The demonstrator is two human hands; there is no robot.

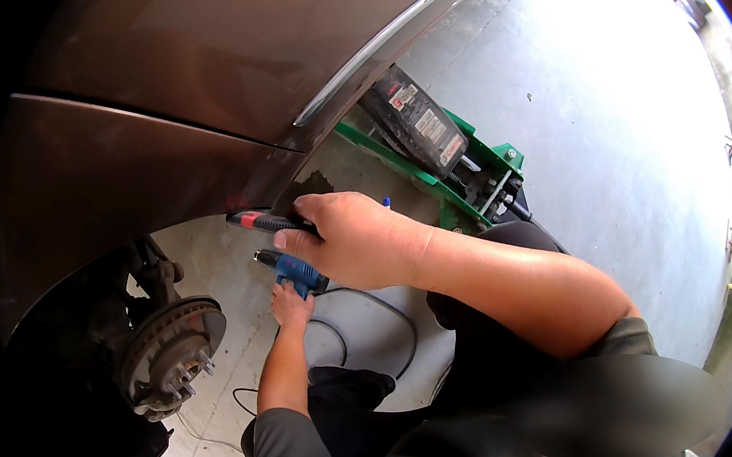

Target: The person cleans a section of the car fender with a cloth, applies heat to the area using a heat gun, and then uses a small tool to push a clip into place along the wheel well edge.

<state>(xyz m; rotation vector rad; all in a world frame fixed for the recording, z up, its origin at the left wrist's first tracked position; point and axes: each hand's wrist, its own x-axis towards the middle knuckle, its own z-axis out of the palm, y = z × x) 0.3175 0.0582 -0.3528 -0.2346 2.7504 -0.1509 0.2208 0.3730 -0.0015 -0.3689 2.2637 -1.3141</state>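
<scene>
My right hand (362, 239) is closed around a slim black tool with a red section (257, 221); its exact kind I cannot make out. The tool's far end lies at the lower edge of the brown car body panel (140, 159), just above the wheel opening; whether it touches is unclear. Lower down, my left hand (290, 305) grips the handle of a blue heat gun (299, 272). Its metal nozzle points left, below the panel's edge. A black cord (414, 331) loops across the floor beside the gun.
A bare brake disc (210, 323) with wheel studs stands in the wheel opening at left. Beyond my right hand, a green floor jack (417, 172) reaches under the car's sill. A dark stain (315, 182) marks the concrete floor. My knees are bent close behind the heat gun.
</scene>
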